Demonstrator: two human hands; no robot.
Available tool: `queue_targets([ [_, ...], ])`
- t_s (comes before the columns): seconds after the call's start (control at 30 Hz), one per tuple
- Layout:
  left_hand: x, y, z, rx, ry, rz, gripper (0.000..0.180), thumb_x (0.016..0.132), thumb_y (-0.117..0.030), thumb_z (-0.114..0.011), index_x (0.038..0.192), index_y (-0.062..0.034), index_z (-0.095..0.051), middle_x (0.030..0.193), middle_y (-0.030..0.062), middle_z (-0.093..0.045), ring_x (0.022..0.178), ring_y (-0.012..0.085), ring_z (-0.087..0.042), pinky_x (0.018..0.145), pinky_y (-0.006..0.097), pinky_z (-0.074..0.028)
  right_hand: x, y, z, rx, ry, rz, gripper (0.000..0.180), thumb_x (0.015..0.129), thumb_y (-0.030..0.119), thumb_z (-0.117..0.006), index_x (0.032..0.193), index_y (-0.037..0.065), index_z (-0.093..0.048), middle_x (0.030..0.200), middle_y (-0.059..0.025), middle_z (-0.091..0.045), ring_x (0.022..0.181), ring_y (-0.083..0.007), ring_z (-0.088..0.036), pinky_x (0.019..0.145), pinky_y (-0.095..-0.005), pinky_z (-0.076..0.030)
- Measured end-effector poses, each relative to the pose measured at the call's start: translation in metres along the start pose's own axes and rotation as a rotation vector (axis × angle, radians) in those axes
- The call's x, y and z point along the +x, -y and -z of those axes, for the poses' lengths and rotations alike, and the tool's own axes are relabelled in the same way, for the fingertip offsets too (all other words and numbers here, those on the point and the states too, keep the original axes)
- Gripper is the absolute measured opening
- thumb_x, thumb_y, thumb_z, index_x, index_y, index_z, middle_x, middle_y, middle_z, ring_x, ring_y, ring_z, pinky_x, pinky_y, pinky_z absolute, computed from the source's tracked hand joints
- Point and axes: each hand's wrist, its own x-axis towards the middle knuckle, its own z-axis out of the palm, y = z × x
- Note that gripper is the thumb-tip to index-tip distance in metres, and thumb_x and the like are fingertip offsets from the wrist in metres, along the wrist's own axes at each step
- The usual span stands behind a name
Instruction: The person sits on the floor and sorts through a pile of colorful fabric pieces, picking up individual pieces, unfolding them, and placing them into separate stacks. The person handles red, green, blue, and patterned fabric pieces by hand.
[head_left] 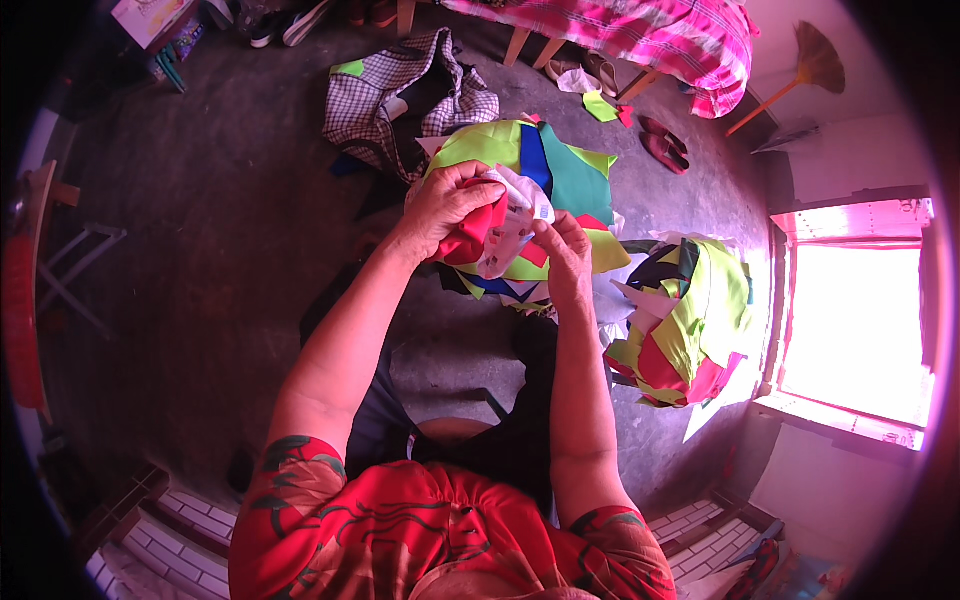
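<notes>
- A small bundle of cloth scraps, red folded against white printed fabric (492,232), sits raised between both hands, above the floor and just in front of the person's chest line.
- The left hand (447,205) has its fingers curled closed round the red part of the bundle, clamping it from above.
- The right hand (566,252) pinches the white edge of the same bundle between thumb and fingertips, closed on the cloth.
- Directly beneath the hands lies a heap of flat cut fabric pieces in lime green, blue, teal and red (545,170); it looks loose and unsorted, so by my judgement most of the handling remains.
- To the right, near the bright window, a second mound of lime green, red and black offcuts (690,330) stands apart from the first, touched by neither hand.
- Beyond the first heap lies a black-and-white checked cloth bag (400,95), open on the grey concrete floor (220,230).
- A straw broom (805,70) leans at the far wall.
</notes>
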Motion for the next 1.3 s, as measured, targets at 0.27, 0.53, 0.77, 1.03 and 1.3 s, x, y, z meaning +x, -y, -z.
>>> queue_targets([
  [0.27, 0.002, 0.003, 0.007, -0.132, -0.033, 0.005, 0.018, 0.082, -0.015, -0.066, 0.095, -0.0030, -0.062, 0.085, -0.0006, -0.062, 0.076, 0.0053, -0.056, 0.070, 0.020, -0.046, 0.000, 0.002, 0.006, 0.067, -0.008, 0.000, 0.016, 0.085, 0.017, -0.066, 0.088, 0.004, -0.056, 0.083, -0.0015, -0.063, 0.080, -0.0096, -0.057, 0.078, -0.0238, -0.044],
  [0.53, -0.002, 0.000, 0.017, -0.117, -0.171, 0.001, 0.017, 0.083, -0.013, -0.064, 0.095, -0.0027, -0.061, 0.087, -0.0002, -0.060, 0.079, 0.0060, -0.055, 0.072, 0.021, -0.046, 0.001, 0.003, 0.001, 0.123, 0.042, -0.082, 0.020, 0.087, 0.007, -0.060, 0.105, 0.001, -0.056, 0.095, -0.0053, -0.063, 0.086, -0.0125, -0.059, 0.077, -0.0255, -0.048],
  [0.77, 0.002, -0.002, 0.035, -0.209, -0.295, -0.075, 0.013, 0.083, -0.012, -0.064, 0.093, -0.0041, -0.061, 0.085, -0.0006, -0.060, 0.075, 0.0060, -0.055, 0.068, 0.021, -0.046, 0.003, -0.004, 0.008, 0.116, -0.038, -0.098, 0.028, 0.087, 0.003, -0.057, 0.114, -0.002, -0.054, 0.102, -0.0083, -0.062, 0.091, -0.0157, -0.061, 0.079, -0.0290, -0.051],
  [1.03, 0.000, -0.028, 0.065, -0.256, -0.672, -0.373, 0.009, 0.083, -0.008, -0.063, 0.088, -0.0014, -0.061, 0.081, 0.0029, -0.061, 0.070, 0.0088, -0.057, 0.064, 0.023, -0.048, 0.014, 0.023, -0.013, 0.038, -0.045, 0.030, 0.035, 0.085, 0.001, -0.058, 0.120, 0.000, -0.053, 0.106, -0.0081, -0.062, 0.095, -0.0158, -0.060, 0.085, -0.0284, -0.047],
  [1.3, -0.008, -0.040, 0.097, -0.363, -0.954, -0.611, 0.012, 0.087, -0.012, -0.062, 0.093, -0.0018, -0.060, 0.084, 0.0033, -0.060, 0.074, 0.0114, -0.057, 0.063, 0.024, -0.049, 0.057, 0.064, -0.018, 0.046, -0.119, 0.310, 0.038, 0.087, 0.002, -0.055, 0.124, 0.002, -0.051, 0.106, -0.0072, -0.062, 0.094, -0.0145, -0.060, 0.080, -0.0257, -0.049],
])
